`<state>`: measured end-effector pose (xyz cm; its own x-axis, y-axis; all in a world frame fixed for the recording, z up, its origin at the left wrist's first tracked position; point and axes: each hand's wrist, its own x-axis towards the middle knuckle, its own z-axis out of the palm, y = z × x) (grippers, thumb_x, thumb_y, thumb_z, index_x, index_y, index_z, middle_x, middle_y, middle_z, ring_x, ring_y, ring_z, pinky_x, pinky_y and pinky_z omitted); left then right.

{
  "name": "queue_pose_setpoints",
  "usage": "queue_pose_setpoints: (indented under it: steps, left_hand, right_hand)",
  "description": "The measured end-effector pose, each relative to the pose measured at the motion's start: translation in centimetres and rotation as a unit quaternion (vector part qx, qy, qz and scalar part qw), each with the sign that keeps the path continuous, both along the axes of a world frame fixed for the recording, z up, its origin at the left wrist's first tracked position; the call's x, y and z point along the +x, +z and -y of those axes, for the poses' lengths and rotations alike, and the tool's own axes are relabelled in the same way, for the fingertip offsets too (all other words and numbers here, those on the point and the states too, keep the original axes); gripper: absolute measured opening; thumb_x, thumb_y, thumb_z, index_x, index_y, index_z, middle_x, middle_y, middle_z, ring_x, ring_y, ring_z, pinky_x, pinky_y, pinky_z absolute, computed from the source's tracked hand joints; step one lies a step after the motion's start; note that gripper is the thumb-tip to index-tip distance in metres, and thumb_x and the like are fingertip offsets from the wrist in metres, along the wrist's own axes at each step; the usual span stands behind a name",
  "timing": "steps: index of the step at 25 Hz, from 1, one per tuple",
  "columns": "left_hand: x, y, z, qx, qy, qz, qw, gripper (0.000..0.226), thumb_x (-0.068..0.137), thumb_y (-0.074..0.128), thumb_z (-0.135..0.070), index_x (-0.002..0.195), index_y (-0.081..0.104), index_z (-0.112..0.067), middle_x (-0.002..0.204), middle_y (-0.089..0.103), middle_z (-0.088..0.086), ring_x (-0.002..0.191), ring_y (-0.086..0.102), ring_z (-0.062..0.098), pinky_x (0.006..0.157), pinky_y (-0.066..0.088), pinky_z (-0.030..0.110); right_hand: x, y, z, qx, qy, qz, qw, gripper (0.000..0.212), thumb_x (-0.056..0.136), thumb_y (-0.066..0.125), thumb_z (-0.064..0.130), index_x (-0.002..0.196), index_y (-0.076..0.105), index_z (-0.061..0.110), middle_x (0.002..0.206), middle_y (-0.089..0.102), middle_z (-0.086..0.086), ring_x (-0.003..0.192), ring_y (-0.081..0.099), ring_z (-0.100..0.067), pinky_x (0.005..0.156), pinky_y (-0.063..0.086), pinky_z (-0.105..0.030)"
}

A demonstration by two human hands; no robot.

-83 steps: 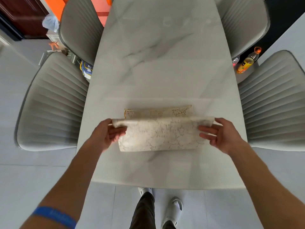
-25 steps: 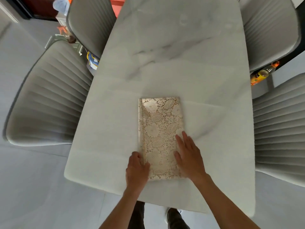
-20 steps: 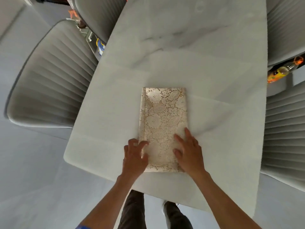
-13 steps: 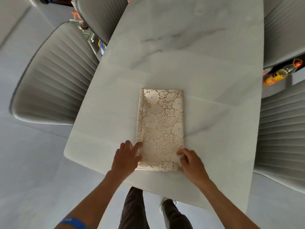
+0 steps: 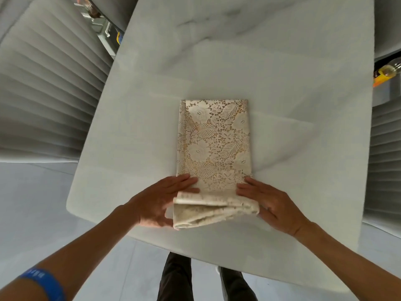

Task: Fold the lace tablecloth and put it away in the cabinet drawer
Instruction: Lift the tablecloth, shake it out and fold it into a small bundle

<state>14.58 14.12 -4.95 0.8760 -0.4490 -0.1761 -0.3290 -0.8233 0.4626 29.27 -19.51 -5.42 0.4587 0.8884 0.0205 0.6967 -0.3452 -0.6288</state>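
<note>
- Now on the folding step: lace tablecloth (image 5: 213,142) is already down to a narrow multi-layer rectangle, lying on the marble table (image 5: 282,61) toward its near end.
- Near end of the cloth is lifted off the table and curling back over itself; far end lies flat.
- My left hand (image 5: 158,203) holds the near-left corner, fingers laid straight and close together across the top, thumb below the raised edge, so a pinch.
- My right hand (image 5: 271,203) takes the near-right corner the same way, as far as I can judge; its thumb is hidden.
- Long axis runs straight away from me, down the table's length; short ends face me and the far end.
- Next move, by my reckoning: carry the near end over to meet the far edge, halving the length, keeping corners square. Layers may slip apart.
- Drawer stage not begun; no cabinet in view. Grey ribbed chairs (image 5: 43,83) flank the table.
</note>
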Motion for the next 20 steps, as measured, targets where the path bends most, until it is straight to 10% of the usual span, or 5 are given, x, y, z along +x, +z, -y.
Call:
queue_pose_setpoints:
  steps: [2,5,9,15,20]
  left_hand:
    - [0.6,0.3,1.0,-0.074,0.094,0.02,0.993,0.071,0.076,0.06,-0.075,0.133,0.059,-0.034,0.139,0.057,-0.013,0.127,0.055,0.007,0.111,0.042,0.037]
    - [0.7,0.1,2.5,-0.152,0.229,0.07,0.959,0.042,0.078,0.07,-0.06,0.115,0.065,-0.043,0.117,0.064,-0.018,0.106,0.06,0.002,0.093,0.049,0.025]
    - [2.0,0.7,1.9,-0.176,0.423,-0.032,0.888,0.014,0.081,0.058,-0.06,0.087,0.064,-0.049,0.083,0.069,-0.016,0.077,0.061,-0.005,0.07,0.046,0.025]
    - [3.9,0.9,3.3,-0.211,0.595,-0.056,0.774,0.044,0.098,0.051,-0.041,0.062,0.041,-0.019,0.051,0.039,-0.006,0.05,0.034,0.01,0.05,0.03,0.028]
    - [5.0,0.7,4.2,-0.126,0.62,-0.013,0.775,0.043,0.1,0.045,-0.037,0.061,0.034,-0.025,0.047,0.037,-0.004,0.046,0.035,0.017,0.051,0.03,0.03]
  right_hand:
    - [0.5,0.9,-0.8,0.015,-0.056,-0.04,0.998,0.041,0.096,0.05,0.04,0.129,0.064,0.021,0.131,0.066,0.001,0.131,0.052,-0.011,0.105,0.045,-0.034]
    - [1.7,2.2,-2.0,-0.002,0.006,0.048,0.999,0.041,0.094,0.047,0.047,0.117,0.069,0.021,0.106,0.075,0.005,0.091,0.062,-0.011,0.083,0.043,-0.026]
    - [2.7,2.7,-4.3,-0.024,-0.197,-0.208,0.958,0.043,0.09,0.048,0.061,0.069,0.056,0.024,0.057,0.049,0.008,0.053,0.043,-0.006,0.054,0.032,-0.022]
    - [3.0,1.6,-8.3,-0.109,-0.348,-0.137,0.921,0.04,0.102,0.043,0.042,0.064,0.047,0.028,0.054,0.053,0.009,0.057,0.056,-0.014,0.055,0.037,-0.031]
    - [2.4,0.6,-9.4,-0.134,-0.396,-0.058,0.907,0.044,0.104,0.036,0.041,0.079,0.058,0.013,0.069,0.065,-0.008,0.069,0.061,-0.031,0.06,0.042,-0.035]
